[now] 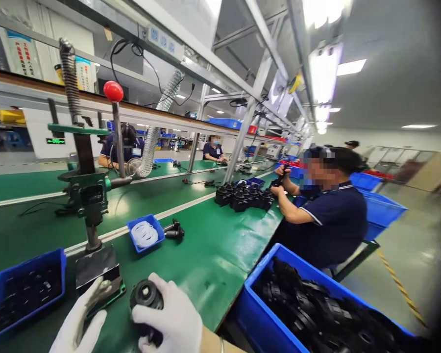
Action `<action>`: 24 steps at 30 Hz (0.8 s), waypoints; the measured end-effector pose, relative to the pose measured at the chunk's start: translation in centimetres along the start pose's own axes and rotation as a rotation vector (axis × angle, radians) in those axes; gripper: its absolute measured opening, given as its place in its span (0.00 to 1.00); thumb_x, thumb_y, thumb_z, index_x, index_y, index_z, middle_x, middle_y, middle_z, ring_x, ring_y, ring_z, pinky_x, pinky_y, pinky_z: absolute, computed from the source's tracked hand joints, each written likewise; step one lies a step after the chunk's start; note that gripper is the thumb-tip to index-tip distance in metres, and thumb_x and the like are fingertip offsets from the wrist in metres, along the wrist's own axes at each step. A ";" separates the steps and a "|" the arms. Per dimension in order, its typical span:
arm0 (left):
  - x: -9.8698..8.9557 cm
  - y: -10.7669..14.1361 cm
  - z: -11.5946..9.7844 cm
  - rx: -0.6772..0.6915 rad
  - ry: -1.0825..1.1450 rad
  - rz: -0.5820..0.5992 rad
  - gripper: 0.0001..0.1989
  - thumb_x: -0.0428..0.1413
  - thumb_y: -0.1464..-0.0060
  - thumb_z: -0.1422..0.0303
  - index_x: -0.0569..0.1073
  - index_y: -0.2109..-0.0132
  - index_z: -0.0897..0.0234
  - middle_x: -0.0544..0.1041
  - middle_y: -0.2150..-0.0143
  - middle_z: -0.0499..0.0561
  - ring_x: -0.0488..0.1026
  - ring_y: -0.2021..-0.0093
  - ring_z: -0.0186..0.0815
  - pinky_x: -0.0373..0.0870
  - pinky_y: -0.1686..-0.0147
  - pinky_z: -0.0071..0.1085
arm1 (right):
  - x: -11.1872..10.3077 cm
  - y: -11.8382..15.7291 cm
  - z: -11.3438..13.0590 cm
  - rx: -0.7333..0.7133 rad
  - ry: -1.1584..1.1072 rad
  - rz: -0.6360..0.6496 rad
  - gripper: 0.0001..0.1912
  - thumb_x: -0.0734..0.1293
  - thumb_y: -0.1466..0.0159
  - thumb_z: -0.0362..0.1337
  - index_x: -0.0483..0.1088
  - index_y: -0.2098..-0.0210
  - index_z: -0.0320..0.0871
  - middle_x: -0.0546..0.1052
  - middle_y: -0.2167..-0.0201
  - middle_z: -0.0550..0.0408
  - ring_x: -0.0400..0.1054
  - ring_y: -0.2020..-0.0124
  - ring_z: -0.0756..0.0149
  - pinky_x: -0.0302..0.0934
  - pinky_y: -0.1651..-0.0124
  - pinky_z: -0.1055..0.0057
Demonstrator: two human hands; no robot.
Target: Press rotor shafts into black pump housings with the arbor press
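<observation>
White gloves cover both of my hands. My right hand (174, 314) is wrapped round a black cylindrical part (146, 295), whose round end with a pale centre faces up; what kind of part it is I cannot make out. To the left, my left hand (81, 321) has its thumb and fingers apart, with nothing between them. It is close to the metal base block (97, 267) of a green hand press (90, 191) with a red ball-topped lever (113, 92). Whether the fingers touch the base is not clear.
Small black parts fill a blue tray (61, 289) at left. White rings lie in a blue bin (158, 243) beside a black part (174, 230). A large blue crate (252, 294) of black parts stands at right. A co-worker (334, 220) sits near clustered black parts (244, 196).
</observation>
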State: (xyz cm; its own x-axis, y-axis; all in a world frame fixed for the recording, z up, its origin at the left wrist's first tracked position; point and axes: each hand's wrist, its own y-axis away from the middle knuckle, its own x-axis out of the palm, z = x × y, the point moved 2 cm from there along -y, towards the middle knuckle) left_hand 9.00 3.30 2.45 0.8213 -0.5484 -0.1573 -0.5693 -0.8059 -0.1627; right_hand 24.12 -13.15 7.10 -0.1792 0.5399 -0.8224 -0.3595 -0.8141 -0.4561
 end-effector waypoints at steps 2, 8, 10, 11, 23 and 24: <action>-0.1 0.5 -0.9 0.003 -0.020 0.035 0.31 0.56 0.42 0.51 0.62 0.35 0.53 0.66 0.34 0.53 0.61 0.34 0.50 0.54 0.32 0.49 | -0.5 0.2 0.2 -0.127 -0.027 -0.036 0.23 0.74 0.55 0.41 0.76 0.58 0.59 0.57 0.33 0.54 0.69 0.55 0.52 0.65 0.55 0.58; 0.0 1.1 -3.0 0.071 -0.048 0.156 0.27 0.49 0.35 0.58 0.55 0.32 0.56 0.61 0.32 0.57 0.58 0.32 0.45 0.50 0.31 0.49 | -0.2 0.8 1.2 -0.214 -0.062 0.152 0.30 0.72 0.50 0.36 0.71 0.47 0.57 0.55 0.33 0.45 0.68 0.52 0.47 0.66 0.53 0.50; 0.4 1.5 -3.5 0.073 -0.054 0.263 0.33 0.52 0.37 0.58 0.50 0.30 0.57 0.57 0.30 0.58 0.55 0.31 0.45 0.49 0.31 0.49 | -0.5 1.0 1.4 -0.171 -0.125 0.207 0.35 0.71 0.48 0.35 0.66 0.41 0.56 0.53 0.31 0.43 0.66 0.45 0.44 0.66 0.48 0.49; 0.8 1.7 -3.7 0.060 -0.061 0.321 0.39 0.56 0.41 0.59 0.46 0.29 0.59 0.55 0.29 0.60 0.54 0.30 0.46 0.48 0.30 0.50 | -0.7 1.0 1.4 -0.145 -0.172 0.215 0.37 0.71 0.46 0.34 0.63 0.38 0.54 0.54 0.31 0.43 0.64 0.41 0.44 0.64 0.45 0.49; 3.9 3.0 -4.2 -0.045 -0.033 0.257 0.57 0.59 0.57 0.72 0.31 0.29 0.69 0.55 0.30 0.65 0.52 0.29 0.50 0.49 0.31 0.48 | -0.4 -1.8 -2.4 0.289 -1.066 -0.029 0.18 0.62 0.32 0.48 0.77 0.65 0.44 0.78 0.79 0.53 0.75 0.69 0.59 0.71 0.55 0.59; 3.7 2.8 -4.2 -0.045 -0.047 0.270 0.57 0.59 0.58 0.72 0.33 0.29 0.70 0.54 0.30 0.65 0.51 0.29 0.51 0.49 0.31 0.48 | -0.7 -1.9 -2.9 0.353 -1.139 -0.122 0.20 0.60 0.30 0.48 0.75 0.70 0.44 0.69 0.89 0.59 0.70 0.78 0.63 0.71 0.61 0.62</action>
State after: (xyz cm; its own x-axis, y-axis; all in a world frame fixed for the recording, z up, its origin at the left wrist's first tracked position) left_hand 10.61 -1.97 5.52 0.6366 -0.7347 -0.2345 -0.7644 -0.6414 -0.0652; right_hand 27.63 -12.57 7.54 -0.7701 0.6337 0.0742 -0.6300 -0.7370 -0.2449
